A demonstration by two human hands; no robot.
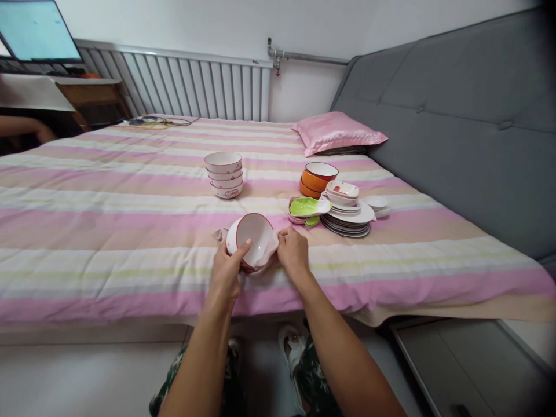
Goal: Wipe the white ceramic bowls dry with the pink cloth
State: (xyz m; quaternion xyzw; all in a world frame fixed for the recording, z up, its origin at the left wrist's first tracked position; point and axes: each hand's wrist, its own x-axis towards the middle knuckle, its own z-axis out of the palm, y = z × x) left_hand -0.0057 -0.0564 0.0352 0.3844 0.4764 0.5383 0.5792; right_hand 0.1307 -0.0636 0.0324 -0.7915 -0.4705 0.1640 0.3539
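Near edge of bed (108, 231), centre: bowl (256, 234) between left hand (226, 266) and right hand (293, 252), cloth (270, 255) around its underside and right rim. Behind and slightly left: stack of bowls (223, 176). To the right: leaf dishes (306, 207), just left of stacked plates (345, 226); on the plates, small dishes (342, 190). Behind these, nested bowls (315, 180). Right of the plates: saucers (377, 204). Farther back: pillow (339, 130), before headboard (434, 116) along right side. Far left of bed: cables (160, 120). Behind bed: radiator (182, 81); to its right, pipe (313, 57). Far left corner: monitor (39, 29) on desk (43, 90).
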